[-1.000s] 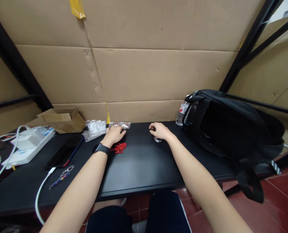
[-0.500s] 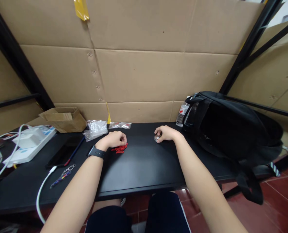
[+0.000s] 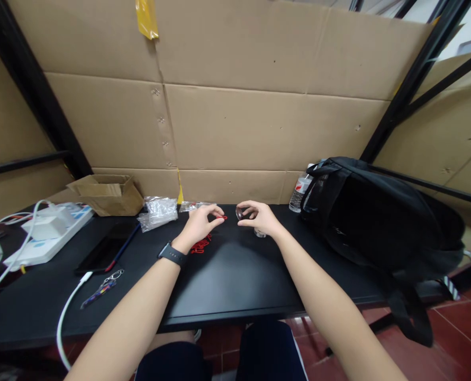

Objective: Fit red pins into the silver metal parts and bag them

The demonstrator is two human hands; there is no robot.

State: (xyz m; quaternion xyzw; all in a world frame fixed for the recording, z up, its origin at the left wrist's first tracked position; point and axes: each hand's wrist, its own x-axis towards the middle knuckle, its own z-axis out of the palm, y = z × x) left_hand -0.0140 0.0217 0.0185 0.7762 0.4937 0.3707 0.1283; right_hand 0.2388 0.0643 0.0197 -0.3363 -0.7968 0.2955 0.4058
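My left hand (image 3: 204, 221) is raised a little above the desk, thumb and forefinger pinching a small red looped piece (image 3: 222, 217). Under its wrist side lies a pile of similar red looped pieces (image 3: 201, 245); whether they are cord or clips is too small to tell. Facing it, my right hand (image 3: 258, 216) holds a clear round disc (image 3: 239, 213) upright by its edges between thumb and fingers. Just below that hand, clear round pieces (image 3: 260, 233) rest on the black desk (image 3: 235, 280), partly covered by the palm.
Clear plastic bags (image 3: 158, 211) and a small cardboard box (image 3: 107, 196) stand at the back left. Nearer are a phone (image 3: 106, 248), a keychain (image 3: 102, 290) and a white power strip (image 3: 53, 235). A water bottle (image 3: 298, 196) and a black backpack (image 3: 382, 217) occupy the right.
My left hand has lifted from the red pile with one red piece. My right hand has moved left and up with a clear disc, leaving clear pieces on the desk.
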